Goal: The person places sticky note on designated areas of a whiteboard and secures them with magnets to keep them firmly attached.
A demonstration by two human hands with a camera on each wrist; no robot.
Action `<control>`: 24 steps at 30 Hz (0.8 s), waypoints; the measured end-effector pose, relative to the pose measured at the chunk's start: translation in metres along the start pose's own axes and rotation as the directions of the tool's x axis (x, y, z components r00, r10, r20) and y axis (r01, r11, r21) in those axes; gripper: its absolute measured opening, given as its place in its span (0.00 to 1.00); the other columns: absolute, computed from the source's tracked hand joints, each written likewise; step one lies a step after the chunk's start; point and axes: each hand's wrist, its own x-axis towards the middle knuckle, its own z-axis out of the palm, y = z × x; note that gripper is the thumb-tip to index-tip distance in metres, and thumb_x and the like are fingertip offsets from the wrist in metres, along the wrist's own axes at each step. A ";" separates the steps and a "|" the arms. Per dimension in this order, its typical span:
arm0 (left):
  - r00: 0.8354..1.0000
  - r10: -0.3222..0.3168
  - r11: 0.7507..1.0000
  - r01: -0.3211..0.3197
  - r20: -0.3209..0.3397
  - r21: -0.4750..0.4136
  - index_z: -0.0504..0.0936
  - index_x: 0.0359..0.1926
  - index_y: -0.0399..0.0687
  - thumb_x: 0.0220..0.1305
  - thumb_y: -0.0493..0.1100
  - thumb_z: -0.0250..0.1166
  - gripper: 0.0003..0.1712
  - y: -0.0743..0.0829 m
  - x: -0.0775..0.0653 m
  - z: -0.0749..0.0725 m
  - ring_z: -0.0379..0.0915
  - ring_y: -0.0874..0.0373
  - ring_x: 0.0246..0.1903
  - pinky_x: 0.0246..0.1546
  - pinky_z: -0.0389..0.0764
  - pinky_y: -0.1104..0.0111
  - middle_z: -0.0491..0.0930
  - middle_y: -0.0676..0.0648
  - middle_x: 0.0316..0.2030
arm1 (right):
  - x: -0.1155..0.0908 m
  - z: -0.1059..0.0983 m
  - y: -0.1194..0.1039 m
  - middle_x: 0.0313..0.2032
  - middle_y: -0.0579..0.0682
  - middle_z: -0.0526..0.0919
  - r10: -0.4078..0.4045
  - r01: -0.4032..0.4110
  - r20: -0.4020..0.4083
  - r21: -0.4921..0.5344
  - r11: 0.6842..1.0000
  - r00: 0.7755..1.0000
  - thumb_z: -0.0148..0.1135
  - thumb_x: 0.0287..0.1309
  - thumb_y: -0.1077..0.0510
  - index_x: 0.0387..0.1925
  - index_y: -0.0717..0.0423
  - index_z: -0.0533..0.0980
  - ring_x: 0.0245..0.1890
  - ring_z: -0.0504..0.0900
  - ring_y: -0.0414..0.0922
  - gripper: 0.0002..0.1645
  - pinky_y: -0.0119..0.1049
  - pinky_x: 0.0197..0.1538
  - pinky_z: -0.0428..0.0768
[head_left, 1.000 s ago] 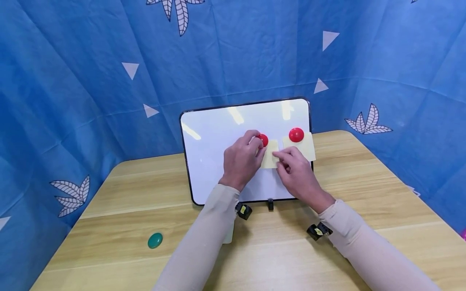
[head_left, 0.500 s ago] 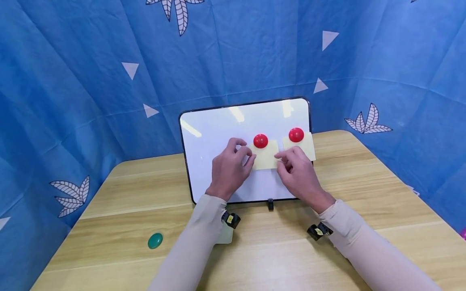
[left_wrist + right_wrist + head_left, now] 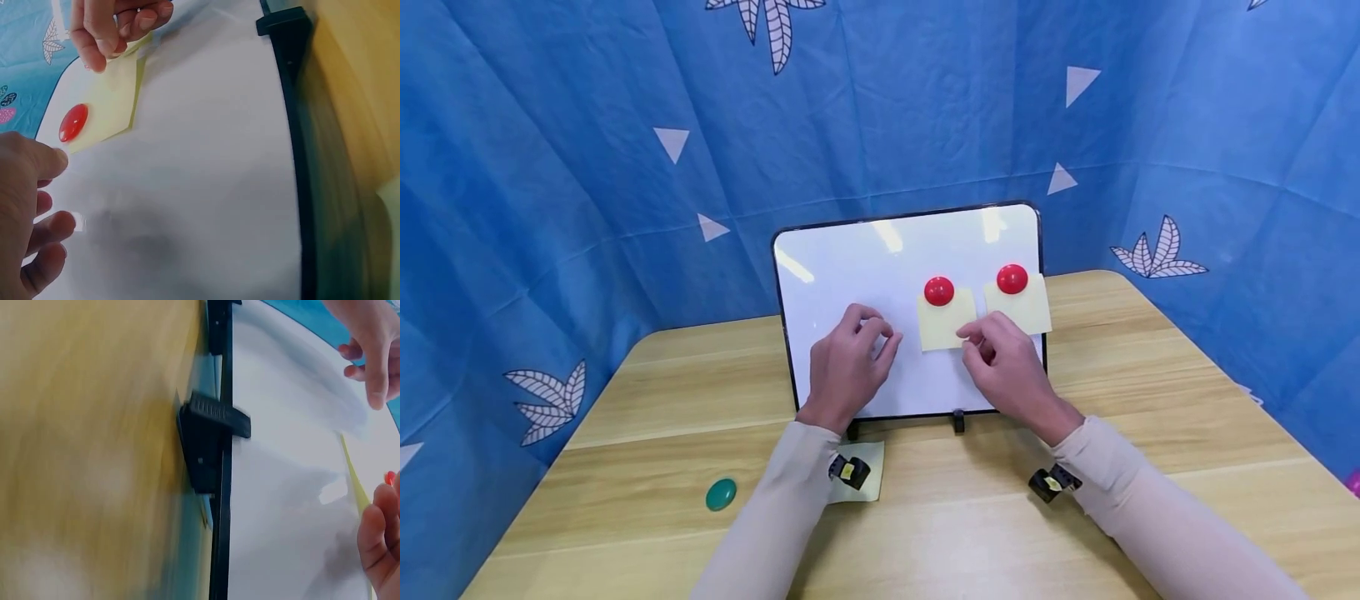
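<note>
Yellow note (image 3: 946,329): hung on the whiteboard (image 3: 842,267), left of a second yellow note (image 3: 1030,306), top under a red magnet (image 3: 939,291). Judged light, limp and easily creased; best pinched at a lower corner. Magnet: domed, glossy, probably hard and slightly slippery; best taken by the rim. Left hand (image 3: 847,360): apart from the note; fingers loosely bent, thumb parted, nothing held. Right hand (image 3: 1011,371): fingers curled at the note's lower right corner; whether they pinched paper could not be told. Loose note (image 3: 871,458): lay on the tabletop (image 3: 955,517), partly hidden behind the left wrist. Green disc (image 3: 721,495): lay farther left.
</note>
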 end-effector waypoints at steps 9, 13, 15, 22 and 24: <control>0.997 -0.051 0.998 0.053 0.054 -0.041 0.85 0.33 0.48 0.62 0.46 0.72 0.08 -0.011 -0.021 -0.010 0.74 0.62 0.23 0.24 0.76 0.71 0.78 0.50 0.36 | -0.007 0.017 -0.009 0.28 0.41 0.75 -0.051 0.036 0.142 0.105 0.994 0.989 0.62 0.61 0.68 0.38 0.59 0.82 0.25 0.71 0.37 0.06 0.31 0.28 0.73; 0.997 -0.019 1.000 0.021 0.074 -0.022 0.84 0.32 0.49 0.64 0.47 0.69 0.08 -0.015 -0.029 -0.012 0.71 0.63 0.21 0.21 0.73 0.72 0.78 0.51 0.33 | -0.011 0.021 -0.014 0.29 0.41 0.76 -0.050 0.019 0.228 0.135 0.991 0.972 0.62 0.61 0.67 0.39 0.59 0.83 0.26 0.72 0.38 0.06 0.31 0.29 0.75; 0.996 0.007 1.000 -0.005 0.086 -0.015 0.84 0.32 0.49 0.64 0.47 0.69 0.08 -0.015 -0.033 -0.013 0.71 0.63 0.20 0.20 0.73 0.72 0.79 0.51 0.32 | -0.013 0.022 -0.015 0.30 0.41 0.77 -0.047 0.008 0.275 0.141 0.990 0.960 0.62 0.62 0.67 0.39 0.59 0.83 0.27 0.73 0.38 0.07 0.32 0.31 0.77; 0.992 0.036 0.999 -0.032 0.120 -0.034 0.85 0.32 0.49 0.63 0.45 0.70 0.06 -0.017 -0.043 -0.016 0.71 0.64 0.21 0.22 0.73 0.73 0.81 0.53 0.30 | -0.018 0.028 -0.019 0.33 0.41 0.80 -0.065 0.004 0.427 0.143 0.990 0.902 0.62 0.62 0.66 0.39 0.59 0.83 0.33 0.76 0.38 0.06 0.34 0.39 0.80; 0.992 0.039 0.999 -0.035 0.121 -0.037 0.85 0.32 0.50 0.64 0.45 0.69 0.05 -0.018 -0.045 -0.018 0.71 0.65 0.21 0.22 0.73 0.73 0.81 0.53 0.30 | -0.018 0.030 -0.022 0.33 0.40 0.80 -0.055 -0.008 0.476 0.129 0.992 0.878 0.63 0.63 0.65 0.39 0.57 0.83 0.33 0.76 0.38 0.05 0.34 0.39 0.79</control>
